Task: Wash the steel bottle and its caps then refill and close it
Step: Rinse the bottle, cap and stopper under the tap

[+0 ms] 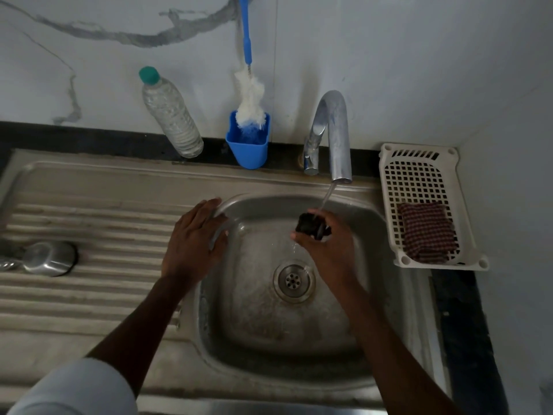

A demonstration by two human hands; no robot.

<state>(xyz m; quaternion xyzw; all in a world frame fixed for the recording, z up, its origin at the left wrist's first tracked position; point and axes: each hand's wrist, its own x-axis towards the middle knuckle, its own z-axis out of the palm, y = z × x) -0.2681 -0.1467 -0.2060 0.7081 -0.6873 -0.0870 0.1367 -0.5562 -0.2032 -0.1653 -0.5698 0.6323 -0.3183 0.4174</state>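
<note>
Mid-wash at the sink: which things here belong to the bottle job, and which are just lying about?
In the job:
- black cap, held by right hand under the tap
- steel bottle on the drainboard
- bottle brush
- sink, left hand on its rim

Lying about:
- plastic water bottle
- white basket
- checked cloth

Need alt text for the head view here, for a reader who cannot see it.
The right hand holds a black cap under the running tap over a steel sink, while the left hand rests on the basin's rim. The steel bottle lies on the draining board.

Steel bottle (49, 258) lies on drainboard (104, 211), left of sink (353, 310).
</note>
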